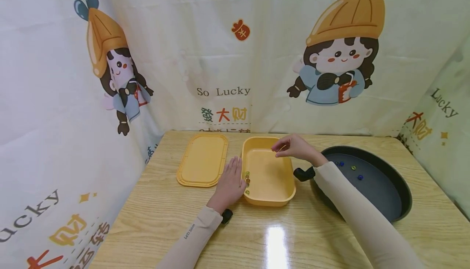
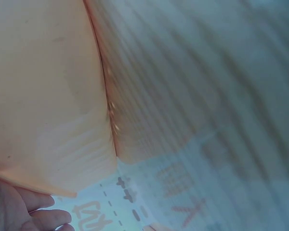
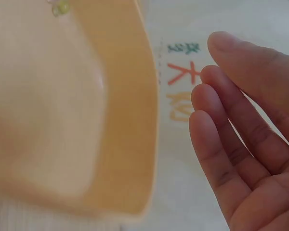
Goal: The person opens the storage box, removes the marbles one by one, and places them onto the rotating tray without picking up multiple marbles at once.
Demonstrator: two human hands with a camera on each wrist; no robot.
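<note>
lid [image 1: 202, 161] flat on counter [image 1: 147, 220], likely parked clear. my left hand [image 1: 229, 185], fingers straight, lies along bin [image 1: 269, 183] rim, probably to steady it. marbles [image 1: 248, 181] sit inside against left wall. right hand [image 1: 293, 146] above bin, fingers loosely bent, nothing held. pan [image 1: 382, 195] wall likely stops other marbles [image 1: 360, 177] rolling off.

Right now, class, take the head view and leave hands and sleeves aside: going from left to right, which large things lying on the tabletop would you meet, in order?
Flat yellow lid → yellow box → dark round pan.
</note>
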